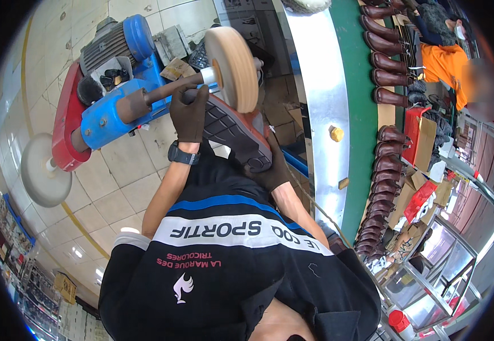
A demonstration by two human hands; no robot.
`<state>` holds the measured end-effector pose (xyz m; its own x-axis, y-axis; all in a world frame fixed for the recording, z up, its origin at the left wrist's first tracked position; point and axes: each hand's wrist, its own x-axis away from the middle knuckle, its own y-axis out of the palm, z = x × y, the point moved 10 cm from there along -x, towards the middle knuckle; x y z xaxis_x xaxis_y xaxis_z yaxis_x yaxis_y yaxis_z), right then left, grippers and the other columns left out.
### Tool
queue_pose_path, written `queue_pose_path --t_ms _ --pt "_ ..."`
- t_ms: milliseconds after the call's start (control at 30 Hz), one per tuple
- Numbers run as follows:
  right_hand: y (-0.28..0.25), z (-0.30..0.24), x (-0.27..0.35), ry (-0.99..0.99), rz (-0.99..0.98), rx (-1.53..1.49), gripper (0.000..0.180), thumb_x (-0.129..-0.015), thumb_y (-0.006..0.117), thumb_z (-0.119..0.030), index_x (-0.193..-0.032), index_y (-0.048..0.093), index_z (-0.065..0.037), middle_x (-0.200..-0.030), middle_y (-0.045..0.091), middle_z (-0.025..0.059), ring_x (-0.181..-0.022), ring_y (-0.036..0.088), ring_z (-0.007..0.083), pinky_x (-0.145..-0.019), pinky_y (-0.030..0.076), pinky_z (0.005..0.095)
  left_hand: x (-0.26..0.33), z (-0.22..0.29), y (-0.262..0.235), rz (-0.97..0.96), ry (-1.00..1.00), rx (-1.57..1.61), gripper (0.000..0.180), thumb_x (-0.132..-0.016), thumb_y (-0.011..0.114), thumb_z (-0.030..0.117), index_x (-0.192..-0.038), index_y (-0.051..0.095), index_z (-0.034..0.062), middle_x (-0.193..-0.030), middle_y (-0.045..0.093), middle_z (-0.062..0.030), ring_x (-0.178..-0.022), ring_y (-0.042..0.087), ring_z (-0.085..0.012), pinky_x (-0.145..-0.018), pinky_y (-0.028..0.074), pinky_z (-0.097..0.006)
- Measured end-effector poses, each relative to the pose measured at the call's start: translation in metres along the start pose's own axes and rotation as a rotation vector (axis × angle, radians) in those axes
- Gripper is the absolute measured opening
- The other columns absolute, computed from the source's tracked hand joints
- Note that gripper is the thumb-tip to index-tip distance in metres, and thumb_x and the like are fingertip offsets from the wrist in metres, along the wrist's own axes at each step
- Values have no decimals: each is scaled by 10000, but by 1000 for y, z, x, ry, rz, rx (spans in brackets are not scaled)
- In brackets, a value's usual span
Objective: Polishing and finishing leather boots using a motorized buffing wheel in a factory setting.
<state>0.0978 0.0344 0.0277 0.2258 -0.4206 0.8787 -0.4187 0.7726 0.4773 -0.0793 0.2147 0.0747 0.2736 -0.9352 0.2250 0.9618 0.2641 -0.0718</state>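
A reddish-brown shoe [250, 123] with a dark, ridged sole [227, 128] is held at a slant, sole facing me. Its upper lies against or very close to the lower part of a tan buffing wheel [240, 71]. My left hand [189, 116], in a dark glove, grips the end near the wheel's shaft, thumb and fingers closed on the sole's edge. Around the lower right end of the shoe wraps my right hand [272, 172], also gloved; its fingers are partly hidden behind the shoe.
The machine has a blue shaft housing [109, 120], a grey motor [111, 45], a red belt guard [68, 116] and a second, pale wheel [45, 170] at left. Right of me run a metal ledge [329, 102] and a green surface [360, 122] beside several brown shoes [390, 96]. Another person in orange [444, 71] is beyond.
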Motion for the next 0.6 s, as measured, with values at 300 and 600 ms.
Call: queue_pose_path --t_ms 300,600 --pt "22 -35 10 -1061 -199 1656 494 -735 602 -176 -1195 464 -62 -1107 550 110 -1034 519 277 -912 413 357 4 54 45 -96 317 -184 303 -747 681 204 -952 577 8 -834 575 -67 -778 514 -165 -715 429 -300" --pt "23 -24 -15 -515 -342 772 817 -622 749 -125 -1284 272 -83 -1220 413 101 -1149 425 217 -945 400 352 61 179 80 -430 789 -101 307 -607 707 74 -866 552 22 -791 558 -115 -718 568 -231 -641 463 -309"
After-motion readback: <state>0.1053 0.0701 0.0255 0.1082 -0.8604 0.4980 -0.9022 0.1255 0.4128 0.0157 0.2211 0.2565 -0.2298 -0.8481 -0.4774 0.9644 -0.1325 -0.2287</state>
